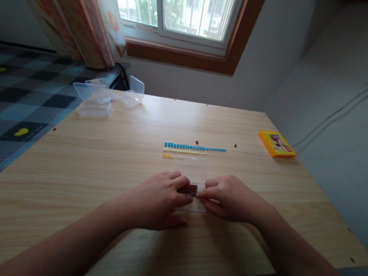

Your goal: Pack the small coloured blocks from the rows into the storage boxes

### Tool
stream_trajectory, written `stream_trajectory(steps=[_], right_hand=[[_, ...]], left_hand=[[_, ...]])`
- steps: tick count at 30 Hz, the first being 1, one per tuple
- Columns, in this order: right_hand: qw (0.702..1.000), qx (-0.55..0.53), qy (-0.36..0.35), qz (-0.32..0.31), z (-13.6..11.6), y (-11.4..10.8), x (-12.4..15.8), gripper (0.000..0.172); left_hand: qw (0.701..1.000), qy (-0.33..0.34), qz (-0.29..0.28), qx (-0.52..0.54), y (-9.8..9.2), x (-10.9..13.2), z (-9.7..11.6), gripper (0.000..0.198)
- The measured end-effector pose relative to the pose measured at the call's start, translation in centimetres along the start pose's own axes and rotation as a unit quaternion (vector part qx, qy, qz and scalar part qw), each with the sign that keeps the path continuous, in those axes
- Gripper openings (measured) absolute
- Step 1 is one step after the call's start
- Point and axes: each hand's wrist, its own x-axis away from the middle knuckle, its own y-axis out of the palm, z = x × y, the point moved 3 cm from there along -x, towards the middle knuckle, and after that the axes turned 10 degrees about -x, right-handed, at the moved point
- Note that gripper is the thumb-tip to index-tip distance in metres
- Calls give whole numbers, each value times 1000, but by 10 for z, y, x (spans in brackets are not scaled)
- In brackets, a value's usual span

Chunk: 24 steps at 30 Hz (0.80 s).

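A clear plastic box lies on the table with its lid tilted back. Inside are several small dark brown building pieces, packed side by side. My left hand reaches over the box's left side. Its fingers are bent onto the brown pieces, and the thumb is stretched out apart near the front edge. From the right, my right hand brings its fingertips close together at the right end of these pieces. Whatever is between them is too small or hidden to tell.
Beyond the box run rows of tiny blue pieces, cream pieces and yellow pieces. Small brown pieces lie farther back. Open clear boxes stand at back left. An orange-yellow box sits near the right edge.
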Motion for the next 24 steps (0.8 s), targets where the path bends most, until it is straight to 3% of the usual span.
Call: stream_trajectory(steps=[24], right_hand=[[999, -31, -16, 25, 2, 1, -1, 22]], left_hand=[[1000, -2, 13, -23, -1, 0, 3, 40]])
